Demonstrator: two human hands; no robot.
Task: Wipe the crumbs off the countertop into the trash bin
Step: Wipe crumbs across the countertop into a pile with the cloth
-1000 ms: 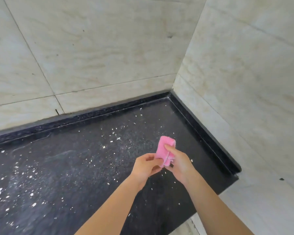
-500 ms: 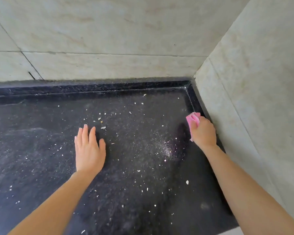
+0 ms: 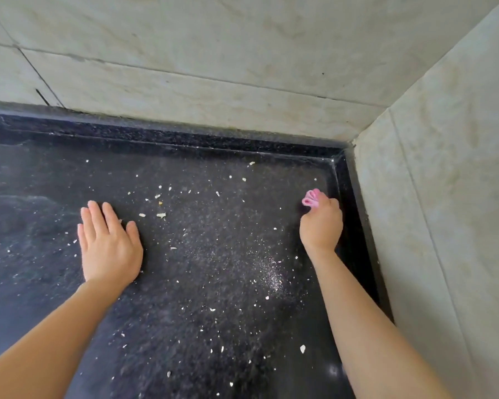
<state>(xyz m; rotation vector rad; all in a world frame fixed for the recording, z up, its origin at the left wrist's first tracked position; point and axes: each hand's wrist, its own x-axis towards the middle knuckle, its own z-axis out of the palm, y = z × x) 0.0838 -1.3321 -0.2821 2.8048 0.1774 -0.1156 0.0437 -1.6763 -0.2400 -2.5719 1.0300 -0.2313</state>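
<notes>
The black speckled countertop (image 3: 219, 335) is strewn with pale crumbs (image 3: 161, 215), thickest in a fine dusting right of centre. My right hand (image 3: 321, 226) is closed around a folded pink cloth (image 3: 311, 198), whose end sticks out above my fist, close to the back right corner. My left hand (image 3: 108, 244) lies flat on the counter at the left, fingers together and pointing away, holding nothing. No trash bin is in view.
A raised black rim (image 3: 355, 226) runs along the back and right side of the counter. Pale tiled walls (image 3: 242, 67) meet in the corner at the upper right, close beside my right hand.
My hands parted: the left went down flat on the counter, the right carried the pink cloth to the right rim. Since then the cloth has bunched up in my fist and shifted slightly leftward.
</notes>
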